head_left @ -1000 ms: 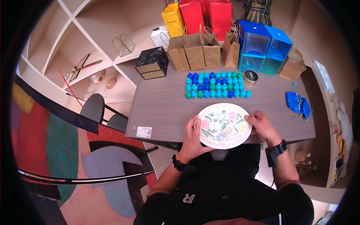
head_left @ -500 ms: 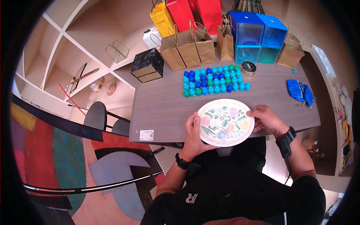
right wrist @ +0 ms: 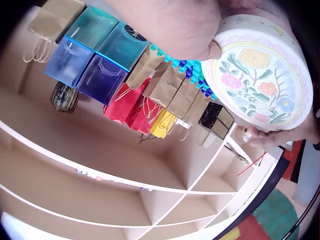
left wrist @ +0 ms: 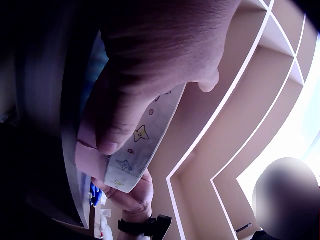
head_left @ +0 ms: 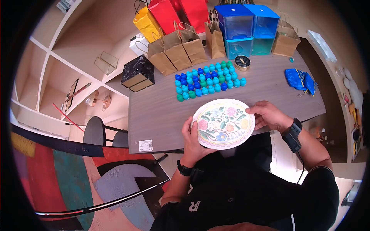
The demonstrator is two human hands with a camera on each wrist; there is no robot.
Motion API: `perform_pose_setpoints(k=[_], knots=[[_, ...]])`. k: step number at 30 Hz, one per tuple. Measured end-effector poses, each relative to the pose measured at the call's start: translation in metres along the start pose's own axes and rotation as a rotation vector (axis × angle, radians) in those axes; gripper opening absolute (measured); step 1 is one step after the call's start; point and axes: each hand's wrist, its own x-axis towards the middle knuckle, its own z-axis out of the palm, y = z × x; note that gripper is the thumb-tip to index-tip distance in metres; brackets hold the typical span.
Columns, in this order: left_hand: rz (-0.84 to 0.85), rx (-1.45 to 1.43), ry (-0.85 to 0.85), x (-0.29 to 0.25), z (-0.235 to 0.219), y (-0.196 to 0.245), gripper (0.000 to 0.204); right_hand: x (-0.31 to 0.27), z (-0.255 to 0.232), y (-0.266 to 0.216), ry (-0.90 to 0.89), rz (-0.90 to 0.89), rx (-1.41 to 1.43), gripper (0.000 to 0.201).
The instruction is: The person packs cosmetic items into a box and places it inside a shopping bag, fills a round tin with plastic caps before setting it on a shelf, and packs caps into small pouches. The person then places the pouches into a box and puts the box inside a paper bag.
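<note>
Floral box (head_left: 224, 124) near table edge (head_left: 165, 148)

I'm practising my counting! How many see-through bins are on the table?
4, in a two-by-two stack near the back of the table: upper left bin, upper right bin, lower left bin, lower right bin. More could be hidden behind.

head: bright, fisheye curve, black corners | left wrist: glare right, left seemingly lost in shadow | right wrist: bright, curved

Blk shirt (head_left: 250, 192), short slvs (head_left: 323, 186), wht logo (head_left: 194, 206); blk wrist straps (head_left: 185, 169); R-wrist cable (head_left: 303, 166), blk.
</note>
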Motion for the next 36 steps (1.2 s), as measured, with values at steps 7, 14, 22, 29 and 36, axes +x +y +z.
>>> perform_pose_setpoints(k=[7,14,22,29,36], knots=[[-0.05,-0.021,0.111,-0.008,0.011,0.009,0.145,0.012,-0.011,0.012,0.001,-0.095,-0.025,0.046],[0.018,-0.067,0.182,-0.004,0.002,0.014,0.143,0.001,0.0,0.01,-0.106,-0.097,0.264,0.046],[0.007,-0.049,0.175,-0.013,0.011,0.007,0.14,0.001,-0.002,0.011,-0.125,-0.111,0.213,0.042],[-0.008,-0.017,0.17,-0.013,0.011,0.012,0.136,0.001,0.006,0.008,-0.062,-0.103,0.172,0.038],[-0.024,0.014,0.156,-0.016,0.012,0.008,0.139,0.016,0.016,0.027,0.019,-0.182,0.202,0.033]])
